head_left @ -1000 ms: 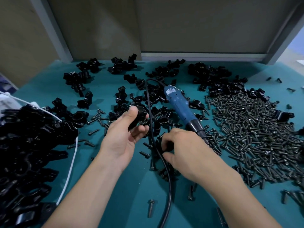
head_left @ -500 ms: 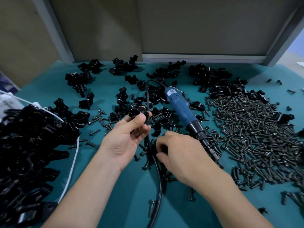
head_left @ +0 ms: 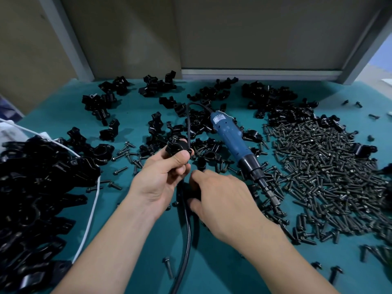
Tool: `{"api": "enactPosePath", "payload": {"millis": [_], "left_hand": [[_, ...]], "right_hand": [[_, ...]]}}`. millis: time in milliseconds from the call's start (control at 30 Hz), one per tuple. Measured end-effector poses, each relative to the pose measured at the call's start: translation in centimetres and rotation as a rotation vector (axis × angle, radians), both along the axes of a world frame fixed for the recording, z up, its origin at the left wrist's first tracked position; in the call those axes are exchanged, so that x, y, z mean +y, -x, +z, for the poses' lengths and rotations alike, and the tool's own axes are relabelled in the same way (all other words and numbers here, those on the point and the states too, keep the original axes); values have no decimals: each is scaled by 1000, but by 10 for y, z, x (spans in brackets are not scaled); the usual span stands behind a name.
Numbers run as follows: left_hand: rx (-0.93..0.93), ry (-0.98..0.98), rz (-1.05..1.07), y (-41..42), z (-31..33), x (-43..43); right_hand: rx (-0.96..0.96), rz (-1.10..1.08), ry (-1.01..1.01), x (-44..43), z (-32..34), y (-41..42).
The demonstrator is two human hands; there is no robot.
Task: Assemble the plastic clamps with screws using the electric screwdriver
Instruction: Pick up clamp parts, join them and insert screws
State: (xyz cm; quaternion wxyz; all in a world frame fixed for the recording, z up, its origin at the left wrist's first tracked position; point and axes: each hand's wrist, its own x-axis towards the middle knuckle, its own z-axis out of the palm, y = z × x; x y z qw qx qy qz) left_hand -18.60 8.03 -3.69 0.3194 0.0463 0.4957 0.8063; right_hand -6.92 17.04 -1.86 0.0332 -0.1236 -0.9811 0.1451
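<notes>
Now left hand [head_left: 160,179] grips a clamp [head_left: 177,146]; right hand [head_left: 224,200] pinches a black part [head_left: 194,190]

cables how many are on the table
2: a black cable running from the blue screwdriver toward the viewer, and a white cable beside the clamp pile at left. More could be hidden under parts.
</notes>
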Motion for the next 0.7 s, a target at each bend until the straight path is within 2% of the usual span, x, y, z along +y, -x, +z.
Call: {"api": "enactPosePath", "payload": {"millis": [133,233,333,433,700], "left_hand": [[3,0,-2,1,-1,-1],[5,-5,-4,1,-1,-1],[34,15,-16,0,-2,0],[153,60,-57,-4,-1,0],[352,55,-206,-9,3,-3]], "right_hand": [[47,1,51,2,-3,-3],[139,-96,117,11,-5,-4],[296,-207,282,25,-3,-5],[415,-253,508,35,0,-8],[591,-346,841,43,-2,-6]]}}
